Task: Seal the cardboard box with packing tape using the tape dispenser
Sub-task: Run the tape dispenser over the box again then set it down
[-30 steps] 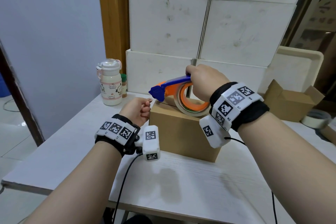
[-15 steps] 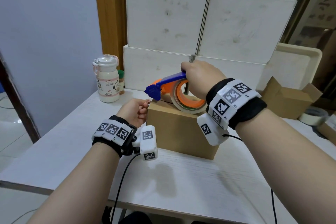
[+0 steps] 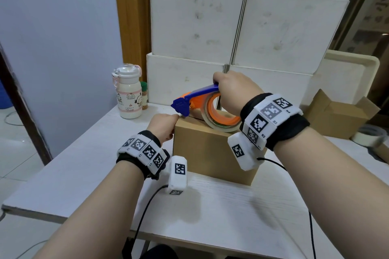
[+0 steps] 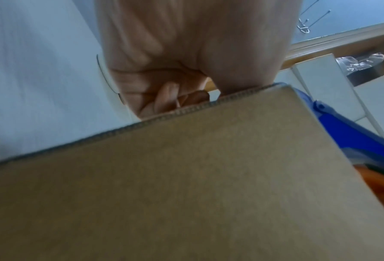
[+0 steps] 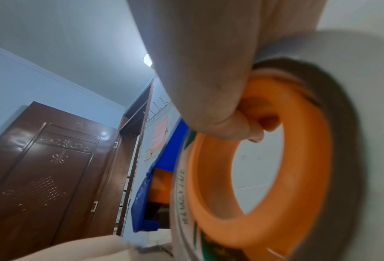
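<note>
A small brown cardboard box (image 3: 210, 151) stands on the white table (image 3: 84, 174). My right hand (image 3: 233, 92) grips the blue and orange tape dispenser (image 3: 195, 101) just above the box top, fingers curled through its orange ring (image 5: 276, 159); the blue cutter end (image 3: 181, 107) points left over the box's left top edge. My left hand (image 3: 164, 128) sits with curled fingers at that upper left edge, its thumb on the edge in the left wrist view. Whether it pinches the tape end is hidden. The box side (image 4: 186, 185) fills the left wrist view, with the dispenser (image 4: 354, 141) at the right.
A white bottle (image 3: 127, 92) and a small jar stand at the table's back left. White boxes (image 3: 231, 38) are stacked behind. An open cardboard box (image 3: 341, 115) and a tape roll (image 3: 368, 136) lie at the right. A cream tray (image 3: 347, 73) leans at the back.
The left hand has risen slightly and closed in on the box's upper left edge, beneath the cutter end. The dispenser sits a little lower over the box top.
</note>
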Demonstrator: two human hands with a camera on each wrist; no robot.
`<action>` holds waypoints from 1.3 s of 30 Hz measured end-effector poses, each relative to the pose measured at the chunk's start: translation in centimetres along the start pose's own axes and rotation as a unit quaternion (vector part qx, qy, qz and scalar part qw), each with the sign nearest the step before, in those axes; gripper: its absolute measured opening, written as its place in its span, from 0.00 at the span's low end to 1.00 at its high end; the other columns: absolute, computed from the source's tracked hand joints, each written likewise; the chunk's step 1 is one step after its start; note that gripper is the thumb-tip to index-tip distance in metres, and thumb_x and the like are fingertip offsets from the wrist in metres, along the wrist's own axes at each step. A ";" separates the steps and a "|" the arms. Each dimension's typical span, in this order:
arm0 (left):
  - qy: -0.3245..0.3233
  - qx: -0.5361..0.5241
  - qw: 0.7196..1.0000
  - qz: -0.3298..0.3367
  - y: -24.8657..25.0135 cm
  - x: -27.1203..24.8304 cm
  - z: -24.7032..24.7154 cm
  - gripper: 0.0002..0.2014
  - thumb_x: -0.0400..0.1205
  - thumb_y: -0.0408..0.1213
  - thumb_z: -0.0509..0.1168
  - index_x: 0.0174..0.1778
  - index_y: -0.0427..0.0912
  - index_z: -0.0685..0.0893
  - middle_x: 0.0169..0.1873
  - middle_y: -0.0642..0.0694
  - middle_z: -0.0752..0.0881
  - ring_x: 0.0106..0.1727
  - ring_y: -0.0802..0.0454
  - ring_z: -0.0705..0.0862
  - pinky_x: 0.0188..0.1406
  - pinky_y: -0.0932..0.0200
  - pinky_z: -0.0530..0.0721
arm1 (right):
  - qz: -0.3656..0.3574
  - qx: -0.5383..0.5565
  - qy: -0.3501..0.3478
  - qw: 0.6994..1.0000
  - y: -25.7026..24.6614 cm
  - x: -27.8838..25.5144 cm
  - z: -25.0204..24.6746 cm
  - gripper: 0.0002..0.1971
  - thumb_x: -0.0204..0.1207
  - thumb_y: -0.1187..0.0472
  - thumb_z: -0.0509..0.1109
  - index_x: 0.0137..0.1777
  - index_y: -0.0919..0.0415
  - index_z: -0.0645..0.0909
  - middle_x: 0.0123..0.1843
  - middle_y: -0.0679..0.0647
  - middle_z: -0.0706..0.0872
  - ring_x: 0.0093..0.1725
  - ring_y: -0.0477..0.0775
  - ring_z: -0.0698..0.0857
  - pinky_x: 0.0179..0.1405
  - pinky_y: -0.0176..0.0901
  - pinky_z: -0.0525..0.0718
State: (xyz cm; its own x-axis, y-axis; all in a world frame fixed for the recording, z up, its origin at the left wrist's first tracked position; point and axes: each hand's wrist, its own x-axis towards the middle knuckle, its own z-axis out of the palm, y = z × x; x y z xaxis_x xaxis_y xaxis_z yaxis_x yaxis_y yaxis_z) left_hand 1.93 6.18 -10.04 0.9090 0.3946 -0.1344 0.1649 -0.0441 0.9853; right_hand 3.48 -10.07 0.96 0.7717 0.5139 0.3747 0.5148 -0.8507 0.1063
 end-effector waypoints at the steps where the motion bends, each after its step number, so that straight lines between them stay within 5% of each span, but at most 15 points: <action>1: 0.005 -0.002 1.000 0.001 0.0 0.0 0.1 0.15 0.83 0.35 0.59 0.29 0.43 0.74 0.27 0.46 0.75 0.27 0.51 0.73 0.32 0.57 0.76 | 0.001 0.004 0.000 1.000 0.0 0.0 0.0 0.13 0.75 0.72 0.58 0.56 0.59 0.75 0.47 0.58 0.80 0.44 0.59 0.79 0.48 0.50 0.82; 3: 0.007 -0.020 1.000 -0.004 0.0 0.1 0.1 0.14 0.82 0.34 0.59 0.30 0.43 0.75 0.28 0.46 0.75 0.28 0.51 0.74 0.36 0.56 0.77 | 0.001 0.009 -0.004 1.000 0.0 0.1 0.0 0.12 0.76 0.71 0.59 0.56 0.59 0.75 0.46 0.57 0.79 0.44 0.58 0.78 0.47 0.49 0.81; 7: -0.014 -0.066 0.997 -0.034 -0.1 -0.2 0.3 0.03 0.81 0.31 0.60 0.45 0.37 0.78 0.30 0.43 0.77 0.30 0.51 0.75 0.27 0.61 0.73 | 0.003 0.013 -0.006 1.000 0.0 0.1 0.0 0.12 0.76 0.71 0.59 0.57 0.59 0.75 0.46 0.57 0.79 0.44 0.58 0.78 0.46 0.47 0.79; 13: -0.002 -0.080 0.996 -0.040 -0.8 -0.3 0.4 0.08 0.80 0.32 0.61 0.53 0.36 0.80 0.33 0.42 0.80 0.34 0.49 0.77 0.28 0.61 0.73 | 0.006 0.013 -0.007 1.000 -0.1 0.0 -0.1 0.12 0.76 0.71 0.59 0.57 0.60 0.75 0.45 0.57 0.79 0.44 0.58 0.78 0.46 0.47 0.79; 19: 0.024 -0.051 0.997 0.058 -0.1 -0.2 0.0 0.10 0.77 0.22 0.63 0.49 0.38 0.83 0.45 0.38 0.86 0.48 0.45 0.82 0.53 0.51 0.81 | 0.008 0.015 -0.012 1.000 -0.2 -0.2 -0.4 0.13 0.76 0.72 0.60 0.58 0.61 0.75 0.44 0.57 0.77 0.44 0.58 0.75 0.45 0.46 0.76; 24: -0.015 -0.174 0.984 -0.026 -0.1 -0.9 0.4 0.07 0.82 0.34 0.60 0.41 0.40 0.82 0.36 0.42 0.83 0.41 0.46 0.80 0.35 0.60 0.74 | 0.010 0.016 -0.007 1.000 -0.2 -0.2 -0.3 0.13 0.76 0.72 0.59 0.58 0.61 0.75 0.47 0.58 0.80 0.45 0.58 0.76 0.48 0.49 0.80; 29: -0.069 -0.207 0.974 -0.068 0.2 -2.3 0.8 0.08 0.83 0.42 0.59 0.48 0.42 0.80 0.33 0.43 0.83 0.33 0.50 0.81 0.34 0.58 0.78 | 0.011 0.016 -0.004 1.000 -0.3 -0.3 -0.2 0.13 0.76 0.71 0.60 0.59 0.60 0.75 0.48 0.59 0.81 0.45 0.58 0.77 0.49 0.50 0.81; 39: -0.082 -0.139 0.983 -0.084 1.7 -2.8 0.3 0.06 0.85 0.39 0.57 0.50 0.40 0.76 0.38 0.42 0.81 0.37 0.50 0.79 0.37 0.60 0.77 | 0.020 0.016 0.002 1.000 -0.6 -0.1 -0.1 0.12 0.77 0.70 0.60 0.58 0.60 0.75 0.46 0.57 0.79 0.46 0.58 0.78 0.51 0.52 0.84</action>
State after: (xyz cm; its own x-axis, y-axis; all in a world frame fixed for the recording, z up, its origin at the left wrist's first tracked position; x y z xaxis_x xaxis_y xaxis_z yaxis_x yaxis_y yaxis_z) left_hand -0.17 4.71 -8.05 0.9308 0.2207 -0.2914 0.2285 0.2709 0.9351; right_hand 3.04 -9.68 0.95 0.7899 0.4796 0.3821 0.4959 -0.8662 0.0620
